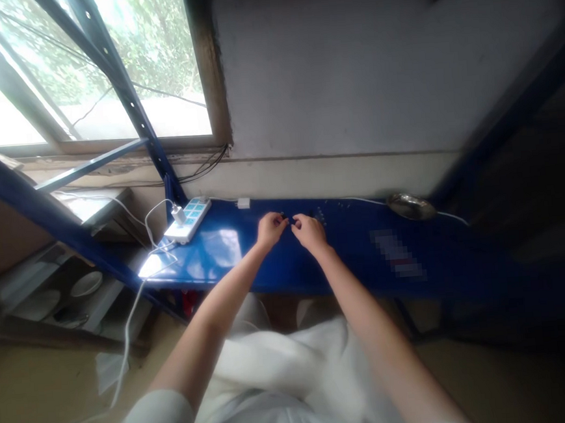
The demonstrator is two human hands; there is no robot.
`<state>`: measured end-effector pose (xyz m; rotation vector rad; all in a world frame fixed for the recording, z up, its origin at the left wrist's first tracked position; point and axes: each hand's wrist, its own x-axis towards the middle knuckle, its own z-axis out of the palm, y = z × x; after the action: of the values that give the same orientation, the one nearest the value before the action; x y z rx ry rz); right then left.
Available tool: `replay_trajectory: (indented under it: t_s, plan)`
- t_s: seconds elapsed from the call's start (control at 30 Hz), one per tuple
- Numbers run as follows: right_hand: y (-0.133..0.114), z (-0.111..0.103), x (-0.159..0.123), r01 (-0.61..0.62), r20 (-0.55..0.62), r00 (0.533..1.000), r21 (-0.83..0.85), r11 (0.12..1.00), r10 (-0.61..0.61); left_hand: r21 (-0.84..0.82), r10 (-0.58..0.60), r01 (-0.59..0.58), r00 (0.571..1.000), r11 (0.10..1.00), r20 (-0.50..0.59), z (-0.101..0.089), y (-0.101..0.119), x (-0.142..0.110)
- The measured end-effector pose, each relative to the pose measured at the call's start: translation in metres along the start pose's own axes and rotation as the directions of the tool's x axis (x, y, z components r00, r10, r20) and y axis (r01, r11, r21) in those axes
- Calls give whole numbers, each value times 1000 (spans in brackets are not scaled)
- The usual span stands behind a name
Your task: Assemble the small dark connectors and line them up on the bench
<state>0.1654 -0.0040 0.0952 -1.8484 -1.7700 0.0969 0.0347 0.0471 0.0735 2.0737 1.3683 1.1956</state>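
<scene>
On the rack shelf (355,267), a power strip (195,216) lies at the left with a charger (178,214) plugged into it; an adapter (243,203) lies right of it, near the back edge. Small pieces (320,216) lie just beyond the right hand (309,232); farther right rests a dish (410,206).

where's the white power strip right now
In the head view, the power strip lies at the left end of the blue table, left of the left hand.

Glossy tabletop (286,263), smooth plastic power strip (190,221), shiny metallic dish (410,206); matt wall (329,64), cloth sleeve (155,420)
</scene>
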Motion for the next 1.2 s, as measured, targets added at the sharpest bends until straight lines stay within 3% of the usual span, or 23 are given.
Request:
replay_trajectory:
  t_s: [0.13,0.23,0.37,0.67,0.93,1.03,1.13,1.2]
  plan:
    - [8,-6,-3,-51,25,998,31,998,50,334,-185,170,983,927,14,-13,-36,16]
    - [14,-10,-6,-82,27,996,44,996,81,461,-320,276,947,843,17,-23,-56,23]
    - [20,-10,-6,-75,2,997,66,995,75,491,-405,341,914,801,25,-26,-68,24]
    - [35,-14,-1,-42,-89,995,92,995,50,468,-478,427,878,773,-12,-14,-84,24]
    - [39,-21,-1,-59,-109,992,90,994,69,427,-513,477,858,768,-37,-14,-82,22]
    - [45,-26,-4,-94,-97,990,84,992,102,347,-515,529,846,775,-140,-15,-72,15]
    - [56,-30,-8,-177,-100,978,75,981,184,249,-402,488,855,836,-326,-15,-52,1]
    - [66,-30,-10,-263,-112,957,68,963,269,265,-233,329,913,907,-335,-12,-33,-13]
